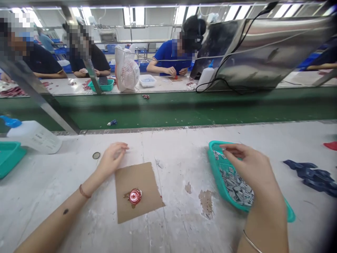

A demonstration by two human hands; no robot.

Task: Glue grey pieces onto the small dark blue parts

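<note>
My right hand (250, 167) is above the green plastic basket (218, 182), its thumb and fingertips pinched together on a small pale piece that is hard to make out. Many small grey-white pieces (237, 189) fill the lower part of that basket. To the left, my left hand (114, 156) rests near the upper left corner of a brown cardboard square (139, 175), fingers loosely stretched and holding nothing. On the cardboard sits a shiny red round object (135, 196) in a patch of wet-looking, glue-like liquid.
A round metal cap (96, 155), a white bottle with blue top (37, 137) and another green tray (10, 158) are at left. Dark blue pieces (310, 174) lie at right. Beyond a green belt (163, 110), co-workers sit, one in a blue shirt (165, 52).
</note>
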